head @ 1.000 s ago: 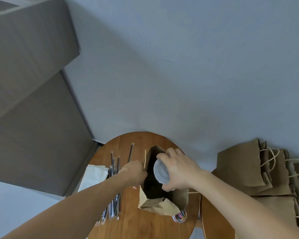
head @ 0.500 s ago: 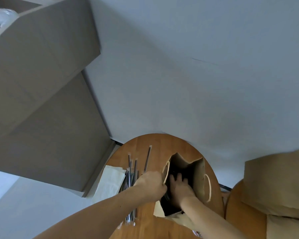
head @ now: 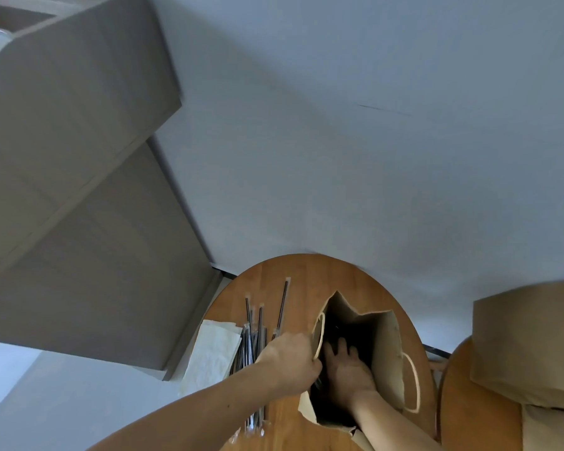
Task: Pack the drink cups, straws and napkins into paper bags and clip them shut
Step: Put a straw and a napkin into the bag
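One open paper bag point(head: 386, 353): right hand point(head: 349, 374) inside, left hand point(head: 288, 359) holding rim.

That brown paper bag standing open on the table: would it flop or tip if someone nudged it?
Probably floppy: the paper bag has creased, bent walls, and the left hand grips its rim, seemingly to hold it open. It is likely light and easy to tip, standing tall on the table.

A round wooden table point(head: 306, 275) carries an open paper bag point(head: 388, 353), standing just toward 3 o'clock of its centre. Wrapped straws point(head: 253, 340) lie bundled at 9 o'clock, with one apart toward 11. White napkins point(head: 212, 356) are stacked at the 9 o'clock edge, just beside the straws. A second table point(head: 469, 411) at 3 o'clock bears brown bags point(head: 528, 346).
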Demonstrator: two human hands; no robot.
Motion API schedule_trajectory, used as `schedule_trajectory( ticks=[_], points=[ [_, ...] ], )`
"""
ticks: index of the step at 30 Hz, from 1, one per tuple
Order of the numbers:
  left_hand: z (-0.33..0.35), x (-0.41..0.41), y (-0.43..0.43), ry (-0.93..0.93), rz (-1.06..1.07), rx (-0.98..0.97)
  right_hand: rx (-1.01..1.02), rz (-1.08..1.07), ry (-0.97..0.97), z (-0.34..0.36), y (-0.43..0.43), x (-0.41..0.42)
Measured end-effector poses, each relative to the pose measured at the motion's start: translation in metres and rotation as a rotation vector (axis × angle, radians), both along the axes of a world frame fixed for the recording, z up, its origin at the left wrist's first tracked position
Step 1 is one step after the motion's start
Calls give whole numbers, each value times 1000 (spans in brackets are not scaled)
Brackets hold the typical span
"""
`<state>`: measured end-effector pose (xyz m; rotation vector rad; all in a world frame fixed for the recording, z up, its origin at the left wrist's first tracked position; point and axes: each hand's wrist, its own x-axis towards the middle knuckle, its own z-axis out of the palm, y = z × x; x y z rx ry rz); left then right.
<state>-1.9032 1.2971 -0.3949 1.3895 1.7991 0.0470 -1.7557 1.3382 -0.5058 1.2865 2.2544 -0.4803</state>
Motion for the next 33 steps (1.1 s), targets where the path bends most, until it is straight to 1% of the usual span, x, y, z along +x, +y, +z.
schedule_trajectory(
  ticks=[4, 8, 10, 13, 15, 18, 21, 24, 27, 29, 31, 33],
  points=[
    [5, 0, -2, 19, 2, -25, 13, 11, -27, 8, -2, -2],
    [16, 1, -1, 14, 12, -39, -3, -4, -22, 51, 1, -4],
    [23, 2, 0, -1, -8, -48, 4, -2, 35, 81, 2, -3],
    [33, 1, 0, -17, -101, -43, 25, 5, 165, 133, 3, 2],
    [41, -4, 0, 7, -143, -73, 96, 35, 223, 167, 4, 3],
    [52, -20, 4, 56, -205, -98, 257, 53, 286, 203, 10, 3],
    [66, -40, 11, 109, -182, -40, 358, -5, 374, 221, 21, -2],
    [70, -66, 15, 90, -85, 54, 385, -73, 467, 226, 30, -22],
    [61, -99, 10, 19, 59, 108, 335, -72, 537, 214, 23, -56],
    [48, -125, 3, 8, 136, 120, 270, -62, 564, 196, 14, -85],
    [33, -148, -7, 7, 172, 115, 136, -106, 576, 173, 3, -114],
    [15, -168, -17, 18, 218, 74, -33, -231, 592, 142, -9, -138]
  ],
)
